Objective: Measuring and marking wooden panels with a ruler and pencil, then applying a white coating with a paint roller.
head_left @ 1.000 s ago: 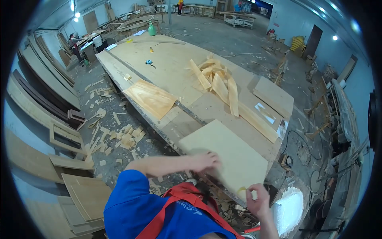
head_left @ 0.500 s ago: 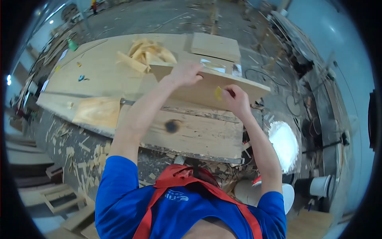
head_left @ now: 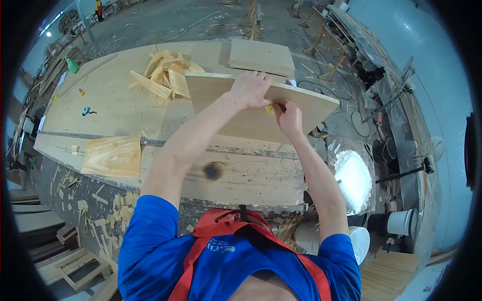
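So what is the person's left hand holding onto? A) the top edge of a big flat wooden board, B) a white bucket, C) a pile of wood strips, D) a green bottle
A: the left hand grips the upper edge of the tilted wooden board, while the right hand presses a small yellow piece against its face.

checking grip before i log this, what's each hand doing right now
Left hand: closed over the top edge of the tilted plywood panel.
Right hand: fingers pinched on a small yellowish piece against the panel face.
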The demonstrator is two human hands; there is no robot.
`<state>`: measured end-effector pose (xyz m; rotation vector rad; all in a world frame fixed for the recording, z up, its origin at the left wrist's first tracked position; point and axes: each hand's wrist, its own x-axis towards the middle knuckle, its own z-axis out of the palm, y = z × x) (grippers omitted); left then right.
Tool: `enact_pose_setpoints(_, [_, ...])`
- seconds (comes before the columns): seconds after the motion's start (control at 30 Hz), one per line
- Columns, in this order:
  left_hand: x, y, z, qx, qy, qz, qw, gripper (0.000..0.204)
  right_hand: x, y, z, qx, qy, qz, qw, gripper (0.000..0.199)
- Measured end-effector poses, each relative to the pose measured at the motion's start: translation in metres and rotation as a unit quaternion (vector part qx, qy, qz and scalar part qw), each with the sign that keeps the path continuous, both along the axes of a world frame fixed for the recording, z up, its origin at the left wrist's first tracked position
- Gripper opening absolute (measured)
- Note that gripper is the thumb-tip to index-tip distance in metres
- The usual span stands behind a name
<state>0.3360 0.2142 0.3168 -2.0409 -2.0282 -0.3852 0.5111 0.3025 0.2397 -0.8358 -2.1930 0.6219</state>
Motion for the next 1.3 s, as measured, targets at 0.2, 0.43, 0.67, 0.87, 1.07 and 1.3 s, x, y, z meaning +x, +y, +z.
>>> enact_pose_setpoints(0.2, [0.0,0.016,-0.014,0.045,0.047,0.024,0.998,0.059,-0.011,0.006,-0.007,0.007,0.029,0.001,1.0,0.019])
enact_pose_setpoints(0.43, [-0.005,0.023,-0.018,0.073,0.065,0.038,0.995,0.06,-0.003,-0.002,-0.008,0.029,0.053,0.025,0.998,0.022])
enact_pose_setpoints(0.67, [-0.005,0.027,-0.015,0.049,0.049,0.034,0.997,0.063,0.017,-0.005,-0.04,0.06,0.149,0.036,0.986,0.029])
enact_pose_setpoints(0.87, [-0.008,0.025,-0.018,0.08,0.067,0.032,0.994,0.062,-0.005,-0.014,-0.037,0.219,0.009,0.085,0.972,0.03])
enact_pose_setpoints(1.07, [-0.003,0.027,-0.015,0.057,0.061,0.041,0.996,0.062,-0.015,-0.012,-0.053,0.137,-0.041,0.092,0.985,0.026])
enact_pose_setpoints(1.3, [-0.006,0.028,-0.016,0.068,0.061,0.041,0.995,0.062,-0.036,-0.011,-0.071,0.047,-0.103,0.091,0.989,0.015])
